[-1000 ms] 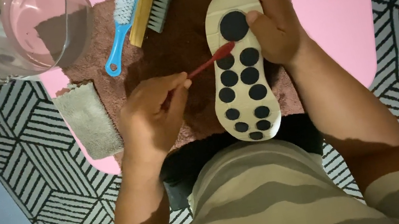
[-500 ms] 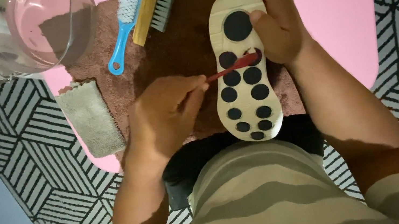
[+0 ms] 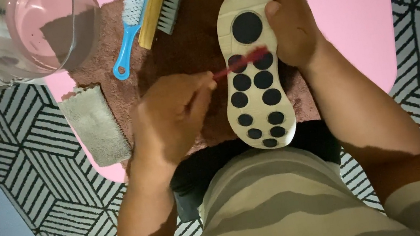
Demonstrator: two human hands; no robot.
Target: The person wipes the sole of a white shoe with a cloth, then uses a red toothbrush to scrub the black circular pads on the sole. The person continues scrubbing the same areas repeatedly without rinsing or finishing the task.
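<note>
Holding: right hand (image 3: 288,20) clamped around one shoe (image 3: 252,70), sole up with eleven black dots, over the brown towel (image 3: 187,53).
Left hand (image 3: 172,116): closed on one red brush (image 3: 241,63), tip touching the sole.
Beside shoe: two brushes, blue (image 3: 130,25) and wooden (image 3: 162,2); one bowl (image 3: 36,30).

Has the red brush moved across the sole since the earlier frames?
Yes. The red brush, in the left hand, has worked up the shoe sole towards the big black heel pad.

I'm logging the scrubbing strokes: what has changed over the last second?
The left hand pushed the red brush farther across the shoe sole, up onto the upper dots. The right hand kept its grip on the sole; the blue brush stayed put.
</note>
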